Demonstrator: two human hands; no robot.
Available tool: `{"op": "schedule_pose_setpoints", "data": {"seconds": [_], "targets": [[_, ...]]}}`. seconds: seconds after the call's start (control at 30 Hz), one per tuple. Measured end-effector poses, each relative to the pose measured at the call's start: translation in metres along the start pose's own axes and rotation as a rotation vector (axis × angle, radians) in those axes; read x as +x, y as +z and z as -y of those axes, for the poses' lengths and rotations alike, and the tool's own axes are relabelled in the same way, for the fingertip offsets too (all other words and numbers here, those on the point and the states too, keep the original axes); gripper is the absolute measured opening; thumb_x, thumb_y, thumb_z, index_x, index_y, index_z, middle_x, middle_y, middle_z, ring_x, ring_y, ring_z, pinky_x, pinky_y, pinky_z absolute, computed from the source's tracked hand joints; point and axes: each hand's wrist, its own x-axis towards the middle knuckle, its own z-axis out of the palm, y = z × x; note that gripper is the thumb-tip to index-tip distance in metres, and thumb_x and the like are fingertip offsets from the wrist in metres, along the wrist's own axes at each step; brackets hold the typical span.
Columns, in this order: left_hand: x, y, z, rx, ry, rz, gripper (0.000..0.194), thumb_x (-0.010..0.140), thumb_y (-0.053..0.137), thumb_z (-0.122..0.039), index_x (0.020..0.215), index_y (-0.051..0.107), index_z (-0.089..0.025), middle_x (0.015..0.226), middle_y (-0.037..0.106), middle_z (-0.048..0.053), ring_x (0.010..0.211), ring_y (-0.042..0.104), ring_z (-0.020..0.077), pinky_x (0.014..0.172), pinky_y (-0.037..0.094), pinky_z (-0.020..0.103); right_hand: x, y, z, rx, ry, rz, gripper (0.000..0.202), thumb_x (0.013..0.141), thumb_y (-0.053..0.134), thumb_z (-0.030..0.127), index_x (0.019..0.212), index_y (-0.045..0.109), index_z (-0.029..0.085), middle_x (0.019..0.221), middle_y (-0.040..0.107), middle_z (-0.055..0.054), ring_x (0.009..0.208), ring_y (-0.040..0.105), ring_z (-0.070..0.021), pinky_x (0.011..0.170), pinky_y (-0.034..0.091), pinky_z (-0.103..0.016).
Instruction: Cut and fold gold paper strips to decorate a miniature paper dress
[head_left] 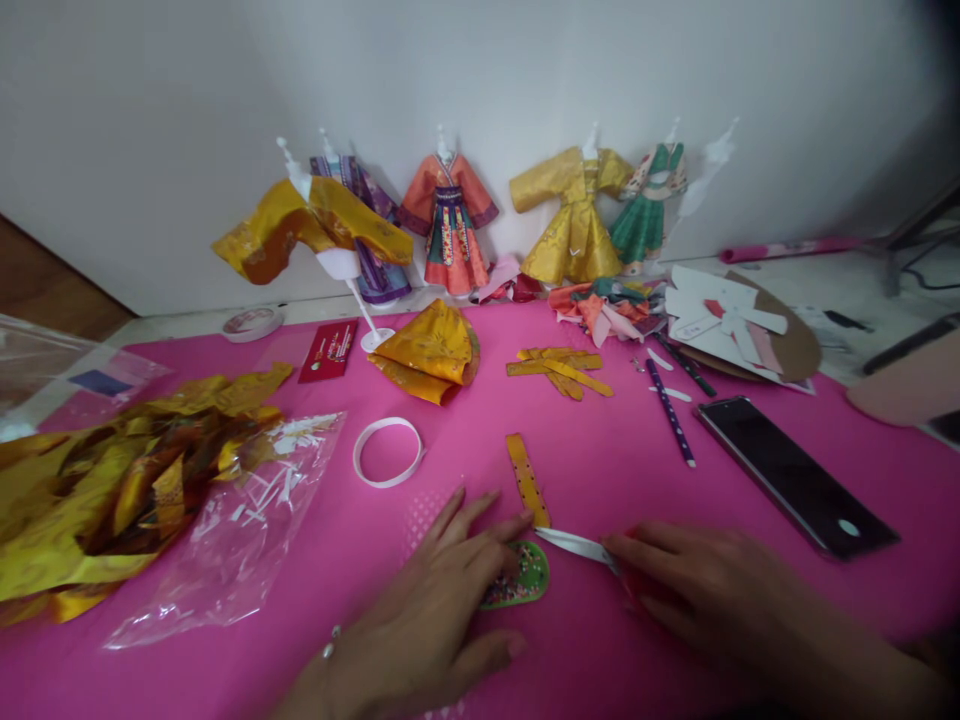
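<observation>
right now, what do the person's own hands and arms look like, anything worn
The left hand is gloveless, with a small-beaded, silvery bracelet at the wrist. The right hand is gloveless too; no sleeve shows clearly on either arm.

You have two hands: left hand (442, 590), right hand (705, 575). Before you: one pair of scissors (577, 545), one green bead tray (534, 572), one gold strip with dark dots (527, 480). Overlapping gold strips (562, 368): at least four. Five dressed doll mannequins (450, 210). One phone (799, 475), one purple dotted pencil (671, 415), one dark pen (686, 365). One red card (328, 352), one white ring (358, 460), one tape roll (255, 336), one folded gold cloth (431, 345). Two white slivers (660, 358). Fabric scraps (600, 312) too tangled for you to count.
</observation>
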Motion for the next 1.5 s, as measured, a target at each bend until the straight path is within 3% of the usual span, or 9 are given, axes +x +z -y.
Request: {"op": "schedule_pose_setpoints", "data": {"seconds": [0.4, 0.57, 0.83, 1.0, 1.23, 1.5], "targets": [[-0.001, 0.001, 0.003, -0.003, 0.007, -0.011, 0.047, 0.094, 0.061, -0.048, 0.133, 0.049, -0.026, 0.161, 0.034, 0.004, 0.153, 0.01, 0.0327, 0.122, 0.011, 0.066, 0.002, -0.006, 0.003, 0.017, 0.051, 0.082, 0.028, 0.093, 0.049, 0.017, 0.115, 0.063, 0.029, 0.088, 0.067, 0.001, 0.069, 0.066, -0.0186, 0.055, 0.039, -0.033], [-0.001, 0.0, 0.001, -0.014, 0.008, -0.017, 0.042, 0.094, 0.06, -0.048, 0.128, 0.051, -0.026, 0.161, 0.036, 0.004, 0.153, 0.011, 0.032, 0.123, 0.011, 0.065, 0.001, -0.013, 0.007, 0.007, 0.041, 0.056, 0.028, 0.09, 0.053, 0.016, 0.113, 0.063, 0.026, 0.089, 0.068, -0.001, 0.069, 0.065, -0.0173, 0.056, 0.041, -0.031], [-0.001, 0.003, 0.003, -0.038, 0.038, -0.081, 0.027, 0.095, 0.062, -0.037, 0.117, 0.052, -0.025, 0.158, 0.04, 0.006, 0.152, 0.017, 0.032, 0.12, 0.02, 0.066, -0.014, -0.017, 0.008, -0.02, 0.058, 0.037, 0.027, 0.089, 0.052, 0.015, 0.11, 0.063, 0.027, 0.089, 0.069, -0.001, 0.07, 0.067, -0.0188, 0.058, 0.044, -0.032], [0.0, 0.003, 0.0, -0.055, 0.041, -0.193, 0.007, 0.1, 0.049, -0.024, 0.105, 0.054, -0.024, 0.146, 0.054, 0.007, 0.147, 0.032, 0.0274, 0.119, 0.031, 0.059, -0.019, -0.019, 0.011, -0.027, 0.023, 0.001, 0.027, 0.088, 0.053, 0.017, 0.11, 0.064, 0.027, 0.085, 0.068, 0.0, 0.064, 0.066, -0.0181, 0.053, 0.043, -0.033], [-0.001, 0.003, 0.001, -0.023, 0.046, -0.263, 0.01, 0.096, 0.048, -0.014, 0.098, 0.055, -0.022, 0.14, 0.056, 0.008, 0.14, 0.04, 0.0256, 0.115, 0.037, 0.052, -0.015, -0.031, 0.024, 0.009, -0.024, 0.027, 0.029, 0.086, 0.053, 0.011, 0.108, 0.065, 0.027, 0.084, 0.068, 0.001, 0.063, 0.065, -0.0156, 0.053, 0.041, -0.033], [-0.004, 0.003, 0.003, -0.004, 0.092, -0.292, 0.035, 0.085, 0.064, -0.018, 0.119, 0.058, -0.025, 0.138, 0.054, 0.009, 0.136, 0.04, 0.0311, 0.112, 0.038, 0.054, -0.009, -0.034, 0.028, -0.038, -0.042, 0.035, 0.028, 0.082, 0.058, 0.012, 0.104, 0.065, 0.027, 0.082, 0.07, 0.002, 0.061, 0.068, -0.0166, 0.052, 0.044, -0.031]]}}
